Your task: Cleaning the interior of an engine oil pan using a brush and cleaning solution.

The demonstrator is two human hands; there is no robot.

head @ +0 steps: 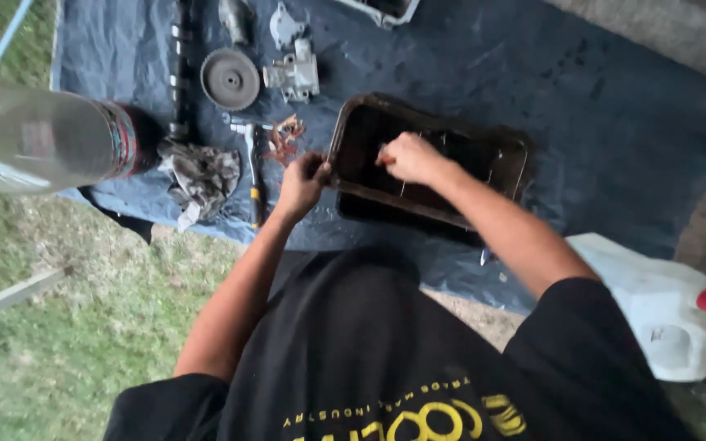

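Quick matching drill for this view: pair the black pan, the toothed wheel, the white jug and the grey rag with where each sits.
1 black pan
2 toothed wheel
3 white jug
4 grey rag

a far side of the blue tarp
b under both hands
c near right, red cap
d beside the big clear bottle

Pairs: 1-b, 2-a, 3-c, 4-d

I see a toothed gear wheel (230, 79) and a metal pump housing (293, 76) near the tarp's (614, 106) far edge, a grey rag (202, 181) at its left edge, and a white jug (655, 306) off its right corner.
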